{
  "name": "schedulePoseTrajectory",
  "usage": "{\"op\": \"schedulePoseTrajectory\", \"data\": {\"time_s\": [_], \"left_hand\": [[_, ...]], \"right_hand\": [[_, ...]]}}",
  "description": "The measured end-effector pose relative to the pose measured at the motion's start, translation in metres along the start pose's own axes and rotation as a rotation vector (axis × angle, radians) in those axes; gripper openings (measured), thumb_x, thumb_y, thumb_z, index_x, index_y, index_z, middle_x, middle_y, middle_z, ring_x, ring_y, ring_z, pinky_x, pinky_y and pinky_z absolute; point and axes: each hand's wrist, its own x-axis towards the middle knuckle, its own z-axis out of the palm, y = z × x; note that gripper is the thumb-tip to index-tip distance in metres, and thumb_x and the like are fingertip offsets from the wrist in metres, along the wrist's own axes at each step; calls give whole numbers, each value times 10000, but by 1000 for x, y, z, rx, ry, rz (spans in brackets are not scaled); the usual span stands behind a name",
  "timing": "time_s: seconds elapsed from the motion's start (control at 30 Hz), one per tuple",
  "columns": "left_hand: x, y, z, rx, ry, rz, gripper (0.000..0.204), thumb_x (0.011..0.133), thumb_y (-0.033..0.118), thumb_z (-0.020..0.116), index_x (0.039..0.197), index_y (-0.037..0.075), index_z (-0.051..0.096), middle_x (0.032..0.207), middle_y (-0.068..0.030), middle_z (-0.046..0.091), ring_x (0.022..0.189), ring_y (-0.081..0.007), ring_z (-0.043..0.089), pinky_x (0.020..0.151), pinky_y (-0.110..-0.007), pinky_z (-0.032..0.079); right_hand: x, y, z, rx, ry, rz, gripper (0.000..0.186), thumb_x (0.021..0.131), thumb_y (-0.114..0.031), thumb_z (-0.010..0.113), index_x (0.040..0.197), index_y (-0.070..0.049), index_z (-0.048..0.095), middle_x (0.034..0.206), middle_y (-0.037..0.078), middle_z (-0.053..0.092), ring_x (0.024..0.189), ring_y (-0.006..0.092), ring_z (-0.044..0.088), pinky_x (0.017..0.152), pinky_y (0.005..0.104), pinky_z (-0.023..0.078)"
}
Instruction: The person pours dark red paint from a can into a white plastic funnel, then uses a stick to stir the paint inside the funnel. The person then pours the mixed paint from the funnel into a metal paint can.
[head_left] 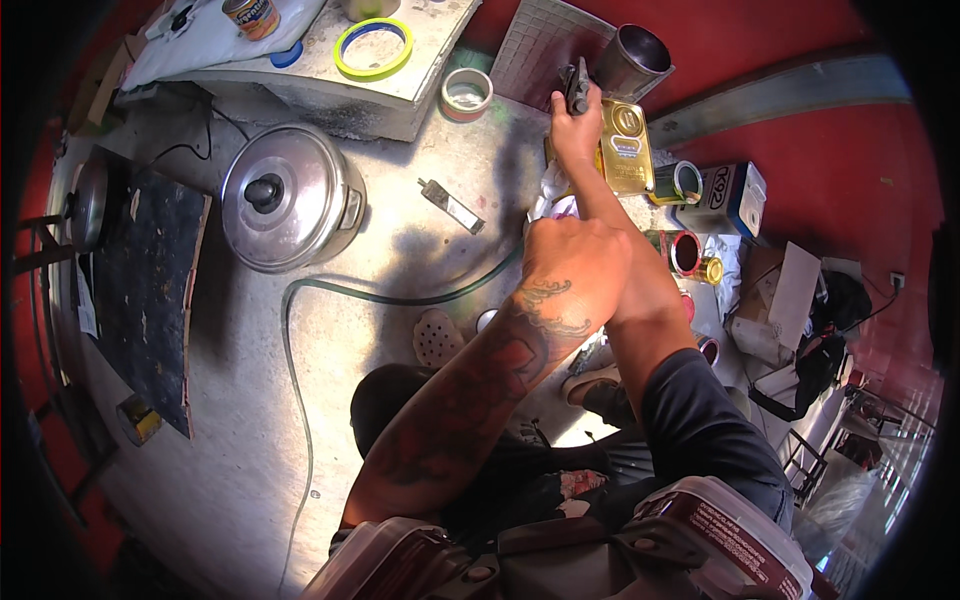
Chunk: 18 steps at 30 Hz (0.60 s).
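Observation:
My right hand [577, 130] reaches out ahead, its fingers closed round a dark metal spray gun [576, 88]. Just beyond it is a grey metal cup [638, 58] with an open top; whether it joins the gun I cannot tell. Nearer to me, my tattooed left hand [572, 255] is closed with its knuckles up, and its forearm crosses in front of my right forearm. Its fingers are hidden from above. Crumpled white material [548, 192] shows just past its knuckles. A gold rectangular tin [626, 150] lies right of my right wrist.
Paint cans [684, 252] and a white-and-blue tin [722, 200] line the right. A lidded metal pot [290, 200] stands left, with a green hose [400, 300] running past it. A concrete slab [300, 100] holds a yellow tape roll [372, 50]. A cardboard box [775, 300] sits right.

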Motion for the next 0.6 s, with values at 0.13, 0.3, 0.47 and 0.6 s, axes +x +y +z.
{"op": "schedulePoseTrajectory", "data": {"time_s": [0.13, 0.3, 0.47, 0.6], "left_hand": [[-4, 0, 4, 20, 73, 14, 274, 904, 289, 674, 942, 27, 748, 954, -176, 737, 925, -342, 723, 801, -443, 556], [-4, 2, 0, 18, 28, -17, 276, 902, 302, 678, 938, 37, 748, 946, -169, 737, 922, -341, 722, 800, -447, 556], [-6, 4, 1, 19, 52, -4, 273, 901, 300, 681, 926, 35, 744, 946, -171, 736, 917, -344, 722, 801, -451, 556], [-10, 1, -1, 27, 67, -15, 268, 904, 297, 678, 920, 37, 740, 928, -174, 734, 905, -342, 722, 802, -459, 554]], "right_hand": [[0, -1, 0, 7, 15, 27, 483, 861, -152, 726, 1294, -56, 534, 1102, 244, 685, 1030, 425, 662, 900, 451, 496], [-1, 0, -3, 22, 12, 45, 487, 856, -157, 727, 1294, -66, 533, 1102, 243, 684, 1034, 427, 660, 901, 459, 495], [-1, 2, -5, 40, 19, 27, 477, 856, -159, 725, 1287, -80, 537, 1088, 243, 686, 1016, 425, 664, 893, 465, 495], [-4, -3, -3, 48, 4, 27, 480, 857, -183, 739, 1282, -87, 537, 1070, 240, 691, 999, 419, 670, 882, 467, 499]]}}
